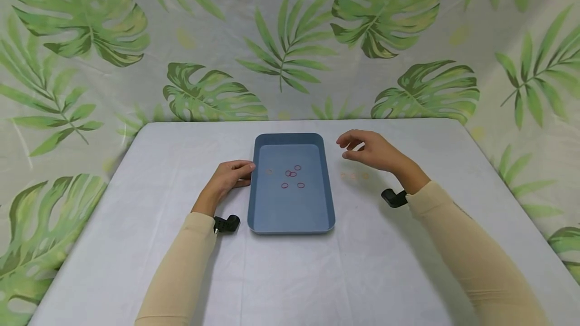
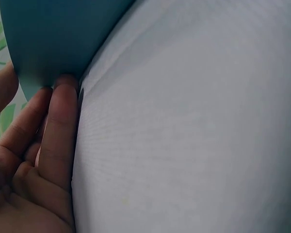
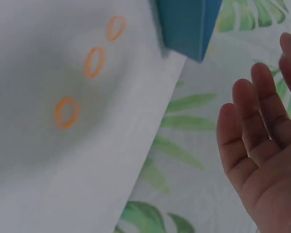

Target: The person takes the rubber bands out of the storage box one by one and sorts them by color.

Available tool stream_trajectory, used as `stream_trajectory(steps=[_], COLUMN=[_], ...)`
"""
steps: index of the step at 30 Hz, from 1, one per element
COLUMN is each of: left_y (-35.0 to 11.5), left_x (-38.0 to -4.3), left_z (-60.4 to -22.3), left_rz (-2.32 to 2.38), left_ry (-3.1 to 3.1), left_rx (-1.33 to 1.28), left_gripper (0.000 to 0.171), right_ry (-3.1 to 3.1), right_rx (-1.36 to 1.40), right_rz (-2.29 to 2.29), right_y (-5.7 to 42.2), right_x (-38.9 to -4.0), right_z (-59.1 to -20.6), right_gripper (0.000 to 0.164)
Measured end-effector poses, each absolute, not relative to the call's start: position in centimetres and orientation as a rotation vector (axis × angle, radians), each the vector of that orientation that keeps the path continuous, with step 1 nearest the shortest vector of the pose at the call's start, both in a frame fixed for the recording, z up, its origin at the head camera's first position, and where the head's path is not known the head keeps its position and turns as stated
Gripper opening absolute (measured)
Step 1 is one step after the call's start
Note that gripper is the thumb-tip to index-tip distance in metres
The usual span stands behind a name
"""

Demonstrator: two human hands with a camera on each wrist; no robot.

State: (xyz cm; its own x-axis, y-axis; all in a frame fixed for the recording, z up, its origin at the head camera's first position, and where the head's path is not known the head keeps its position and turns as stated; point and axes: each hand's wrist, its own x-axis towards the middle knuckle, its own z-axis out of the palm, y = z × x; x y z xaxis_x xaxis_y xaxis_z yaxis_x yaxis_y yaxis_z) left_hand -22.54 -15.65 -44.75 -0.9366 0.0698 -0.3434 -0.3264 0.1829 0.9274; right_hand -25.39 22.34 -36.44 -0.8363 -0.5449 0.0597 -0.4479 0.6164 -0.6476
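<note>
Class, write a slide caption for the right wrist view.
Three orange rings on white cloth, a blue tray and an empty right hand nearby.

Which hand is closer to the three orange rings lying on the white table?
The right hand: it hovers near the orange rings. The left hand is across the blue tray from them, touching its left side.

No readable text, labels, numbers or signs

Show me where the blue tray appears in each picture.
Head: blue tray at centre, beside the left hand.
Left wrist: tray at upper left, partly shown.
Right wrist: part of the tray, top, right of centre.
Shared landmark: green leaf print, visible in all three.
</note>
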Motion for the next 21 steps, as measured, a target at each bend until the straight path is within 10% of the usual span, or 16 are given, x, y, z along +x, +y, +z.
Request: stream_trajectory(steps=[21], left_y=[-16.0], left_x=[-22.5], left_z=[-44.8], left_rz=[1.814], left_ry=[2.137], left_rx=[-0.239], left_gripper=[0.045], right_ry=[2.583], right_rx=[-1.106], right_rz=[-0.853], right_y=[10.8], right_x=[-26.5], right_z=[-34.9], right_gripper=[0.024])
